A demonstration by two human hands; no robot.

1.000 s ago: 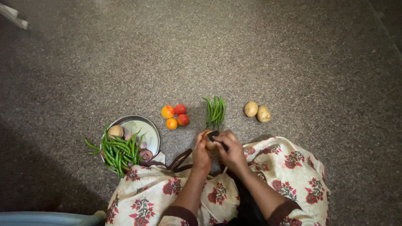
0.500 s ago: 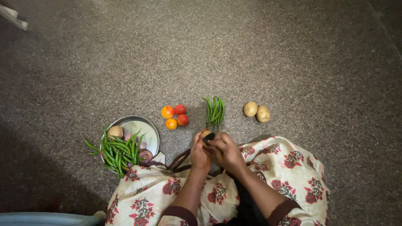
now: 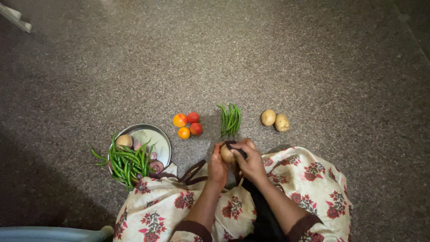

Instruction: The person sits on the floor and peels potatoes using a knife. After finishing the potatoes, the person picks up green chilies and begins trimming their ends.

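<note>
The left hand [image 3: 218, 166] curls its fingers around a pale potato [image 3: 226, 154] held over the lap, while the right hand [image 3: 251, 162] grips a dark peeler [image 3: 234, 147] pressed against the potato's top. Just beyond on the floor [image 3: 268, 58] lie green beans [image 3: 230, 119], four tomatoes [image 3: 187, 125] and two potatoes [image 3: 275, 120]; a steel plate [image 3: 154, 134] with more beans sits left

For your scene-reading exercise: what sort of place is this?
Probably a home floor used for food preparation: speckled stone floor, steel plate of green chillies, loose tomatoes, and a potato held in both hands.
</note>
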